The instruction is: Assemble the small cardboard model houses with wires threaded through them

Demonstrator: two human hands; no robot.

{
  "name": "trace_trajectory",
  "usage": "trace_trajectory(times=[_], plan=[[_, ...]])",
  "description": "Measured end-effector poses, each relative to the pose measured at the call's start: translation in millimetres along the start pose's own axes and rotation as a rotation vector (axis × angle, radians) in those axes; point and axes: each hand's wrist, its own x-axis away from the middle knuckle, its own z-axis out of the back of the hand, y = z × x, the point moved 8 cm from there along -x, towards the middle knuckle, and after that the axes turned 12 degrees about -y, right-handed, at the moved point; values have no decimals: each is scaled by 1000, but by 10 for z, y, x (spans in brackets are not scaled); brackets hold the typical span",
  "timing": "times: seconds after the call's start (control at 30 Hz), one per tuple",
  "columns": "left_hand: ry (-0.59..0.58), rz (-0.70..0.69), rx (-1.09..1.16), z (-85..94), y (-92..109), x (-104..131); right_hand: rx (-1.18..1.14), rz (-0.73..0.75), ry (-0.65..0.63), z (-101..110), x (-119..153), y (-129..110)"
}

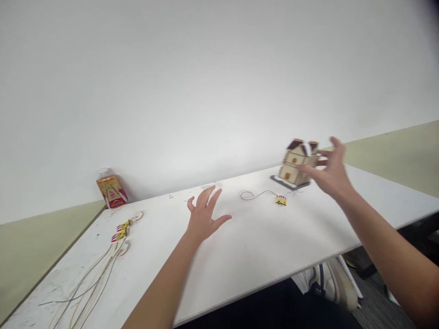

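Note:
A small wooden model house (295,165) with dark roofs and a grey base stands near the back right of the white table. My right hand (329,171) is at its right side, thumb in front and fingers spread around it; contact is blurred and hard to make out. My left hand (205,214) hovers over the middle of the table, fingers apart and holding nothing. Between the hands lies a small yellow piece with a red-and-white striped top (281,200), and a thin dark wire (255,197) runs leftward from it.
A bottle with a red and gold label (111,188) stands at the table's back left corner. Nearby are yellow striped pieces (119,235) with long wires (92,278) trailing forward. The white table (247,260) meets the wall behind. Bags (331,281) lie below its front edge.

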Motion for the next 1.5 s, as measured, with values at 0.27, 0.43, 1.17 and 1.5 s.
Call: trace_trajectory(times=[0.27,0.43,1.17,1.5], plan=[[-3,92,894,-195,-313,14,-548,-88,-589,-1902,182,-398],[23,293,1326,-331,-349,15,-607,17,-733,-2298,309,-478],[116,582,1176,-296,-514,37,656,42,-953,-1753,-194,414],[144,455,824,-160,-516,30,487,61,-899,-1737,-203,425]])
